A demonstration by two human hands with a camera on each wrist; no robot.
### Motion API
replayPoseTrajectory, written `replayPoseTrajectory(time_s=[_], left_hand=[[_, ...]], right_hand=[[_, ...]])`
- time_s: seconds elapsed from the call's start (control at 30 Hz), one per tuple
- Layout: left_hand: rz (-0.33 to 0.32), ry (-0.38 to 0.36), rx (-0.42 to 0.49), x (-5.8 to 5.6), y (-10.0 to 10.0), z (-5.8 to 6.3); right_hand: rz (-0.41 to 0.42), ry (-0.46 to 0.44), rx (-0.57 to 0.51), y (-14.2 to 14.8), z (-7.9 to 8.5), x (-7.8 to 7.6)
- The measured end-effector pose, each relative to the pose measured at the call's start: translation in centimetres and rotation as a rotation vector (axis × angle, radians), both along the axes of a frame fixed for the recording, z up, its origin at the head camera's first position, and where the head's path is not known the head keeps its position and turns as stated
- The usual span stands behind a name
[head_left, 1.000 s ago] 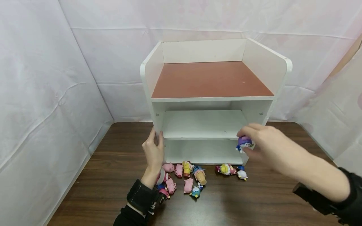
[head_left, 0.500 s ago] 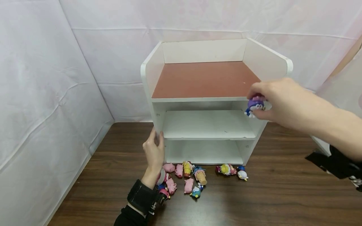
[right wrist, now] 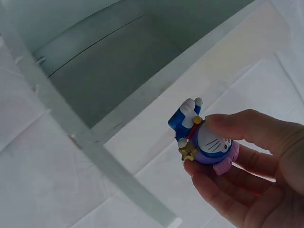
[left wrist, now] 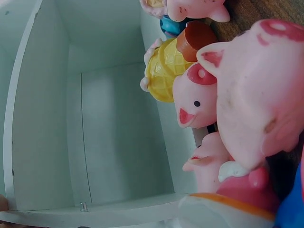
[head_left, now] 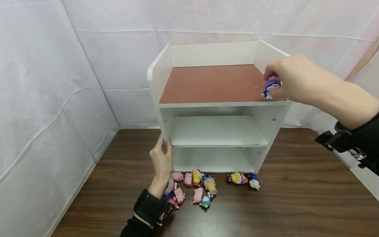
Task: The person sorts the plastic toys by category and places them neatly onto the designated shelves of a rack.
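Observation:
A blue cat figurine [head_left: 272,86] with a purple hat and a gold star is pinched between the thumb and fingers of my right hand [head_left: 302,79]. In the head view it overlaps the right front corner of the brown top board [head_left: 213,84]. The right wrist view shows the figurine [right wrist: 206,140] from close by, its feet pointing away from the palm. My left hand [head_left: 162,159] holds the left side panel of the white shelf unit [head_left: 165,123], thumb at the front edge and fingers along the outside. Only a fingertip [left wrist: 2,203] shows in the left wrist view.
Several pink pig figurines [head_left: 179,196] and other small figures lie before the shelf's left half. A yellow-and-pink figurine [head_left: 237,178] and a white-and-blue one [head_left: 254,183] lie by its right half. The shelf stands on a dark wooden table [head_left: 266,214] against white cloth [head_left: 118,59].
My right hand has risen with the cat figurine from beside the lower shelves to the top board, shifting slightly right. My left hand has stayed at the side panel.

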State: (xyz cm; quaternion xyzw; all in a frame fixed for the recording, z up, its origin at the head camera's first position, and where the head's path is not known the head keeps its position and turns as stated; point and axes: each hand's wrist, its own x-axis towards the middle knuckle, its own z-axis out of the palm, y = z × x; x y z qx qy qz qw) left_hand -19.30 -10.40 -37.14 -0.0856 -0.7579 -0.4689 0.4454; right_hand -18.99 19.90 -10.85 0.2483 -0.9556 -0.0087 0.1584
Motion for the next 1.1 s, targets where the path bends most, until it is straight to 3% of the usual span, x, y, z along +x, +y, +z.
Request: replayPoseTrajectory(time_s=[0.5,1.1], left_hand=[[0.0,0.002,0.002,0.1,0.0,-0.2],[-0.001,-0.003,-0.001,0.0,0.0,0.1]], right_hand=[[-0.069,-0.055,0.016,0.2,-0.4,-2.0],[-0.122,-0.089,0.05,0.4,-0.5,-2.8]])
